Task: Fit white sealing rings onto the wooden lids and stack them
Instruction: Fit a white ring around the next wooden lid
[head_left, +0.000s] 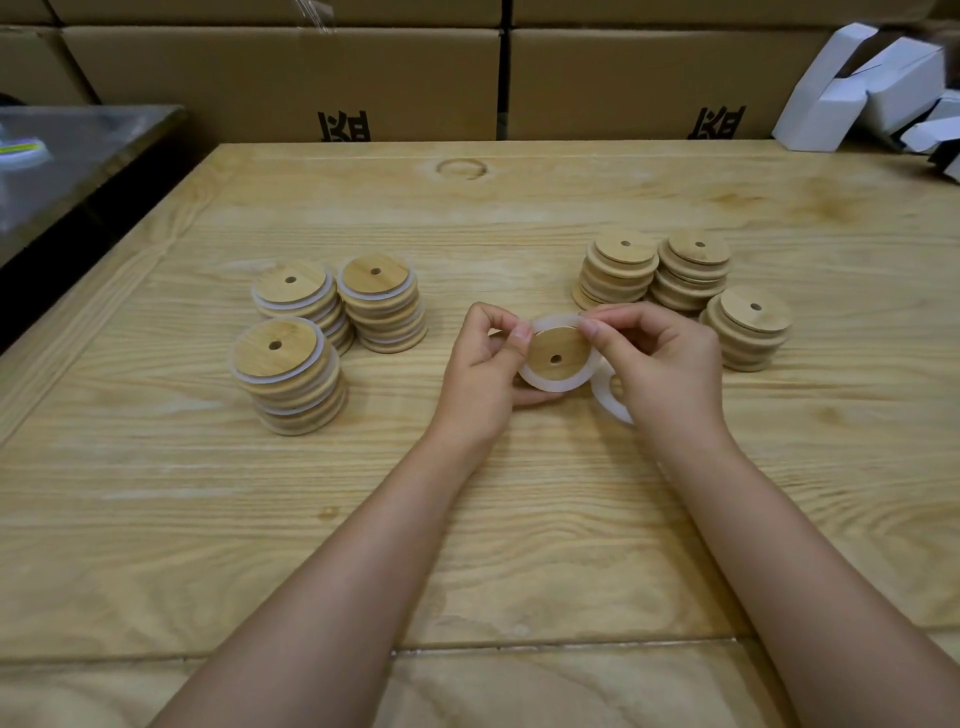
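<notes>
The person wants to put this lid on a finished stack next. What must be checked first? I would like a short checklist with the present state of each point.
1. Lid firmly held: the left hand grips it. Ok.
2. Ring seated all around: the right hand pinches its far edge and fingers hide that part. Cannot tell.
3. Front ringed stack upright with its top free. Ok.
4. Spare ring ready: it lies partly under the right hand. Ok.
5. Bare lids left to do, stacked on the right. Ok.
</notes>
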